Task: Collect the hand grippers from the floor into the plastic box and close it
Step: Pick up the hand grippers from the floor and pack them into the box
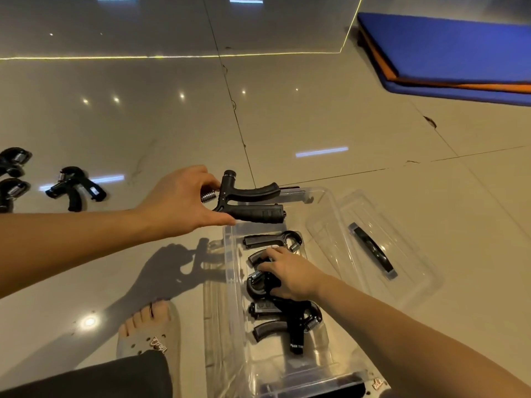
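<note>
1. I am holding a black hand gripper point(247, 201) in my left hand point(181, 201), fingers curled round its spring end and thumb pressed under the lower handle; its two handles are pointing away from my palm, out over the far end of the plastic box point(230, 282).
2. My right hand point(290, 274) is reaching down inside the box, fingers bent onto a gripper in the box point(263, 282) that is lying below and nearer me than the one I am carrying. I cannot tell whether I am clasping it or only pressing it aside.
3. Two more are lying in there: one point(273, 239) just under my left hand's load, another point(287, 323) nearer my body than my right hand.
4. To do this step well, I judge I should be lowering the carried piece flat into the free far end, handles along the wall, so nothing is standing proud when the lid point(373, 248), lying open just beyond my right hand, goes on.
5. Out past my left wrist, one gripper on the floor point(75, 188) is waiting, and two more point(13, 176) are being cut off by the picture's edge, so others may be lying unseen.
6. The clear walls and glare are making the box's rim and the near end hard to make out.
</note>
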Demonstrator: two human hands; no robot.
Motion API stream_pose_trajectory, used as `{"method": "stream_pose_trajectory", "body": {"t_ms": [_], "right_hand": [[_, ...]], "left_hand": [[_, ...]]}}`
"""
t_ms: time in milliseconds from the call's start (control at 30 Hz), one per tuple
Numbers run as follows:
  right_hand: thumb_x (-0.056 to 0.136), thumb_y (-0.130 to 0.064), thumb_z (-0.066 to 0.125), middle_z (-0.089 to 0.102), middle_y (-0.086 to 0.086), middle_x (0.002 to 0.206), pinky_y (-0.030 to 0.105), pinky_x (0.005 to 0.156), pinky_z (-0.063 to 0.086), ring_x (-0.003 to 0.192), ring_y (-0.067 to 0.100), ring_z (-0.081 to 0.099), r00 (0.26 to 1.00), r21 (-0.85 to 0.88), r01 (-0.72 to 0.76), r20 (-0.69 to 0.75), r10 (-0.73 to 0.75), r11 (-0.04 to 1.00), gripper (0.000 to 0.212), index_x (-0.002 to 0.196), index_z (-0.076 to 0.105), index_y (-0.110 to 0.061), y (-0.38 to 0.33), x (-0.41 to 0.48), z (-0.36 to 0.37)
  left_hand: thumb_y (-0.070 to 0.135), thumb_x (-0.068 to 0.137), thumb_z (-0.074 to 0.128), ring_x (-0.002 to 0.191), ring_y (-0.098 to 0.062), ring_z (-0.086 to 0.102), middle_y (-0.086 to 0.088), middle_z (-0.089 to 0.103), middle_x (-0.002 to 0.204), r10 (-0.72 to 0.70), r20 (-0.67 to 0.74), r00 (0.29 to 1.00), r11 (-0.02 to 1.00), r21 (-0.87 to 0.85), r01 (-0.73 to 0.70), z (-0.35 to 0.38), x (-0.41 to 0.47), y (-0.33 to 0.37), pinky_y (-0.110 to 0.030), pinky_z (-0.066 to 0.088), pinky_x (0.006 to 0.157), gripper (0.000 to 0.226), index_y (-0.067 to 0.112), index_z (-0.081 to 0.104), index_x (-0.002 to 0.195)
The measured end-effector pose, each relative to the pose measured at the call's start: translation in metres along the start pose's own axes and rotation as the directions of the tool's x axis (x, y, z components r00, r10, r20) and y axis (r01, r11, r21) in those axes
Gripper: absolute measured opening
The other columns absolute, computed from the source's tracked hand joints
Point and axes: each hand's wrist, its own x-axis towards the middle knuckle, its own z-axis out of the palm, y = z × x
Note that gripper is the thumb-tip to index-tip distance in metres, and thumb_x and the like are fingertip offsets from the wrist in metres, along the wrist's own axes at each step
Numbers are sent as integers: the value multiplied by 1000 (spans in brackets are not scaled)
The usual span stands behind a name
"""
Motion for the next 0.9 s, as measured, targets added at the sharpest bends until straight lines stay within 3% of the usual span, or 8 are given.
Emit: {"method": "stream_pose_trajectory", "body": {"t_ms": [133, 367, 633, 767, 900], "right_hand": [[80, -33, 77, 46, 5, 145, 48, 105, 47, 133, 29, 43, 999, -13, 43, -14, -44, 999, 63, 138, 59, -17, -1, -2, 5], [80, -28, 80, 36, 4, 156, 43, 114, 39, 141, 28, 38, 999, 76, -24, -19, 25, 997, 73, 145, 51, -18, -2, -3, 3], [79, -22, 80, 26, 0, 164, 46, 112, 42, 142, 29, 41, 995, 44, -104, 13, 104, 994, 82, 152, 42, -18, -6, -7, 1], [81, -29, 82, 15, -3, 169, 39, 117, 36, 148, 25, 33, 986, 119, -167, 19, 166, 979, 89, 157, 35, -21, -8, -13, -19], [79, -44, 82, 17, -9, 168, 36, 114, 37, 147, 19, 34, 973, 202, -183, -104, 207, 962, 91, 156, 37, -26, -6, -41, -53]], "left_hand": [[83, 54, 59, 90, -11, 56, 15, 54, 94, -1, 28, 1000, 1000, -6, 1, 3, 5, 2, -33, 54, 79, 88, 21, 67, 117], [69, 64, 77, 88, -10, 54, 17, 53, 91, 31, 46, 998, 1000, 3, -31, 9, 9, 3, -30, 50, 75, 72, 21, 68, 116], [72, 62, 74, 87, -10, 54, 16, 52, 91, 14, 47, 999, 1000, 10, -14, 9, 9, 4, -28, 49, 73, 76, 20, 68, 117], [81, 54, 61, 90, -11, 55, 12, 55, 94, 2, 57, 998, 999, -32, 0, 6, 7, 6, -29, 51, 76, 90, 19, 67, 118], [71, 62, 75, 88, -9, 53, 14, 53, 94, 17, 26, 1000, 999, -41, -16, 0, 8, 7, -24, 45, 71, 76, 20, 67, 118]]}}
